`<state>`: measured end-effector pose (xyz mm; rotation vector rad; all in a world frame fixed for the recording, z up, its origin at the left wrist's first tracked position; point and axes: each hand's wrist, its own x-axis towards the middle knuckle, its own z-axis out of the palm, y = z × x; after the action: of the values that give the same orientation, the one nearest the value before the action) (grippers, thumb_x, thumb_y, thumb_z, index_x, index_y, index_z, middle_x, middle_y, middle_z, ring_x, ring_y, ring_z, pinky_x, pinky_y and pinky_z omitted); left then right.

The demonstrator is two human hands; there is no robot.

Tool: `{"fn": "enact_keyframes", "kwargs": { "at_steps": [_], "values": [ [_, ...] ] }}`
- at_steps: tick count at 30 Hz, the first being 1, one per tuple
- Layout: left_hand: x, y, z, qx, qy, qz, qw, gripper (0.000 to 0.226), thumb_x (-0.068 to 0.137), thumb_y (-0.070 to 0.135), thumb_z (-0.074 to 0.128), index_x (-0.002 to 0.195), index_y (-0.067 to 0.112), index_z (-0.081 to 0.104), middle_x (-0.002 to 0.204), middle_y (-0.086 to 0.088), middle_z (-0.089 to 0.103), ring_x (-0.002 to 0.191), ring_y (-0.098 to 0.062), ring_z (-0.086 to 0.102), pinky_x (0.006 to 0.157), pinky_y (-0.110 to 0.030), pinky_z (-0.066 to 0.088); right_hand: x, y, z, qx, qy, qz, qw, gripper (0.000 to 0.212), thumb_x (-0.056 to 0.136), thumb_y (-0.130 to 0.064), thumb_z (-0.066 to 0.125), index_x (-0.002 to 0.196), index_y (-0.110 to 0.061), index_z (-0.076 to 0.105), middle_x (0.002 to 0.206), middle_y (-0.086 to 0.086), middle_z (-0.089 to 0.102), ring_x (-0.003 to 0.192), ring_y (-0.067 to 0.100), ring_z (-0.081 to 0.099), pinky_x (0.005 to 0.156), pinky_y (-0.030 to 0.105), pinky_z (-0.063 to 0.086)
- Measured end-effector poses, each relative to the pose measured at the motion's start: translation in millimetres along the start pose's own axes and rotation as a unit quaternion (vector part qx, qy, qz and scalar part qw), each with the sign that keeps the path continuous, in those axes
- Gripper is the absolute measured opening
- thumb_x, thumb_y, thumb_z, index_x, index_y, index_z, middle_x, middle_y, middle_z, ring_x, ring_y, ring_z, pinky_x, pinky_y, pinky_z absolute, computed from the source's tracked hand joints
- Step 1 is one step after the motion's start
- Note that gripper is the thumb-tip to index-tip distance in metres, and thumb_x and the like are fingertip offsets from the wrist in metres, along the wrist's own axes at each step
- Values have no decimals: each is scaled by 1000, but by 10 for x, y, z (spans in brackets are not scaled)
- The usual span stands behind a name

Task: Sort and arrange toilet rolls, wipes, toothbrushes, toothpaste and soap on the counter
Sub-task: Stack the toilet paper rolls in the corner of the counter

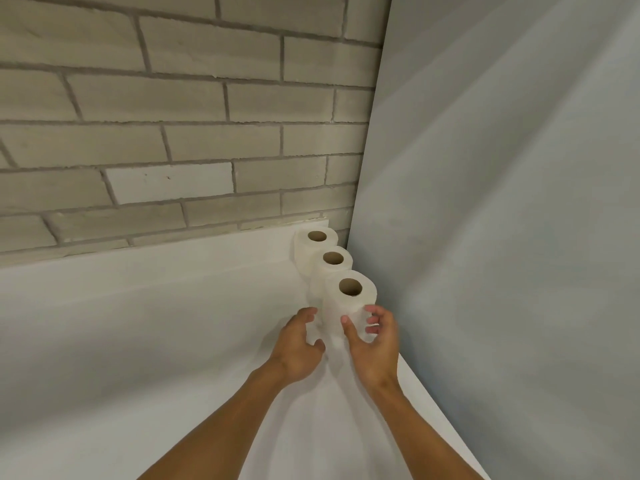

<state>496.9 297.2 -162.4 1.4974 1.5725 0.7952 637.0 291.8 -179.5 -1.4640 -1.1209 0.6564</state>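
Three white toilet rolls stand upright in a row on the white counter (156, 323), running from the back corner toward me along the right wall. The far roll (304, 251) sits by the brick wall, the middle roll (325, 271) is in front of it, and the nearest roll (341, 306) is closest to me. My right hand (372, 344) rests loosely against the nearest roll's front right side, thumb on the paper and fingers spread. My left hand (299, 348) hovers just left of that roll, fingers curled apart and holding nothing. No wipes, toothbrushes, toothpaste or soap are in view.
A brick wall (173, 116) runs along the back of the counter. A plain grey wall panel (502, 237) closes off the right side, right next to the rolls. The counter's white surface stretches to the left and toward me.
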Motion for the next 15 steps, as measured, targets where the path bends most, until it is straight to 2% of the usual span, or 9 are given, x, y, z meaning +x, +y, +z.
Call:
{"fn": "enact_keyframes", "kwargs": {
  "at_steps": [3,5,9,15],
  "values": [
    [-62,-82,-143,-9,47,-2,999,50,88,12,64,131,25,45,134,5,48,118,-20,51,100,-33,47,-170,-89,99,22,-31,-10,999,22,84,-27,73,96,-28,55,92,-5,58,84,16,57,67,16,49],
    [-140,-147,-273,-14,73,3,997,49,86,9,64,130,24,47,132,5,50,112,-18,52,94,-27,47,-258,-166,182,35,-85,-8,996,13,87,-20,69,91,-25,59,87,-5,62,81,14,59,68,16,50],
    [-382,-372,-634,-19,118,6,993,46,85,6,63,126,24,50,129,7,52,109,-16,53,89,-21,44,-438,-353,444,27,-196,-17,980,11,90,-13,65,91,-24,64,91,-11,67,83,8,61,71,15,50],
    [-729,-708,-1300,-2,207,-15,978,43,83,5,64,121,23,55,124,6,56,110,-18,54,85,-22,44,-731,-601,967,7,-331,-32,943,15,90,-13,61,90,-27,68,91,-12,69,83,7,63,72,14,50]
  ]
}}
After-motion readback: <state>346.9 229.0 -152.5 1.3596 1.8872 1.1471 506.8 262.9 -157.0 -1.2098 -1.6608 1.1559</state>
